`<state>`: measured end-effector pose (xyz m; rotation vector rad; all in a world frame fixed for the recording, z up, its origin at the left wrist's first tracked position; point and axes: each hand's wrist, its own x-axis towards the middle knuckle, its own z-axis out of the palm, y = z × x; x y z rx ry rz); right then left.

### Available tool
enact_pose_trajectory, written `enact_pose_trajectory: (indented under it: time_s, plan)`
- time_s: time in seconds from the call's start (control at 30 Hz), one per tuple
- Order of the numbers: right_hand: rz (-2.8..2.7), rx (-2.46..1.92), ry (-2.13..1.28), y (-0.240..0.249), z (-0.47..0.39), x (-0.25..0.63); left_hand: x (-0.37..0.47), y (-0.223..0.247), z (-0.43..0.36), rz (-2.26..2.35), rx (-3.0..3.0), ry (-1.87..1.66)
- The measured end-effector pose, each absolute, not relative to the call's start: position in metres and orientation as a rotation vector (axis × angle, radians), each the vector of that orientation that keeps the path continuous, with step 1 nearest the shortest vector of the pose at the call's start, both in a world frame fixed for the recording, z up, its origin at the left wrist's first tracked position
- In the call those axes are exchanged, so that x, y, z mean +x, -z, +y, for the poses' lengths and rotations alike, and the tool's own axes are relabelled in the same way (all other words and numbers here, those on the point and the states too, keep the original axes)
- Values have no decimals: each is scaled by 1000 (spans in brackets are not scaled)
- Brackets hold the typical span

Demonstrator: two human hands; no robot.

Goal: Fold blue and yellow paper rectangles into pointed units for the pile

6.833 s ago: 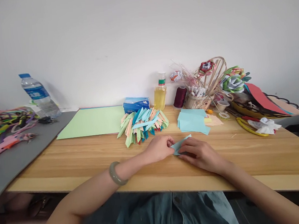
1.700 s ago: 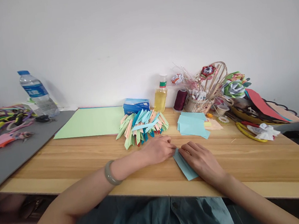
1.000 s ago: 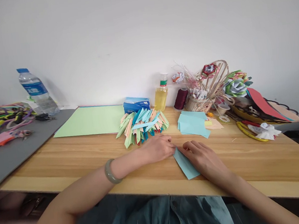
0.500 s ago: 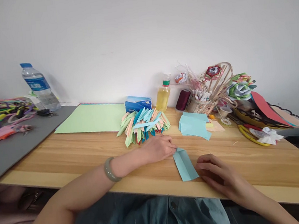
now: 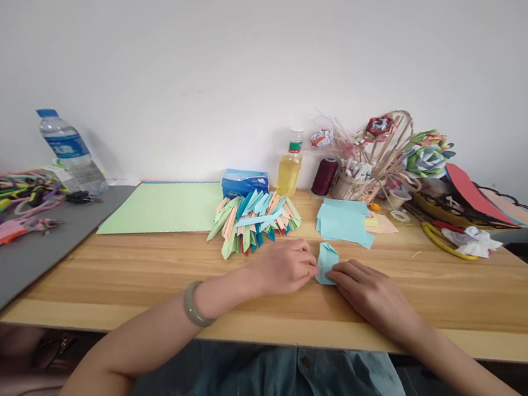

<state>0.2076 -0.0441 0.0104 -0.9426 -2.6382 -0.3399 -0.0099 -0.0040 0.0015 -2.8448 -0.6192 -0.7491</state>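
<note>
A light-blue sheet of paper [image 5: 327, 259], its lower end folded up toward the top, lies on the wooden table [image 5: 157, 267] between my hands. My left hand [image 5: 287, 268] is closed at the paper's left edge, fingertips gripping it. From the right, my right hand [image 5: 372, 290] presses its fingers together on the lower right part of the paper, covering that corner. Just behind lies a stack of light-blue paper sheets [image 5: 341, 219]. A heap of folded paper pieces [image 5: 257, 221] in green, blue, peach and red sits beyond my left hand.
Along the wall stand a tissue pack [image 5: 244, 182], a bottle of yellow liquid [image 5: 290, 164], a maroon thread spool [image 5: 324, 176] and a basket of paper flowers [image 5: 355, 184]. Green card [image 5: 165, 208] lies left. A water bottle [image 5: 71, 153] and pink pliers [image 5: 2, 238] are on the grey mat [image 5: 60, 253].
The paper's lower end has been folded upward, so it looks shorter. My right hand has moved up and left onto it; my left hand has shifted slightly down along its edge.
</note>
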Motion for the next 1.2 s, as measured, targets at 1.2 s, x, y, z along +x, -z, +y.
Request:
enact_pose_trajectory:
  time_s: [1.2]
  plan:
    - [-2265, -1364, -519, -5, -33, 199, -8, -4, -17, -521, -2892, 607]
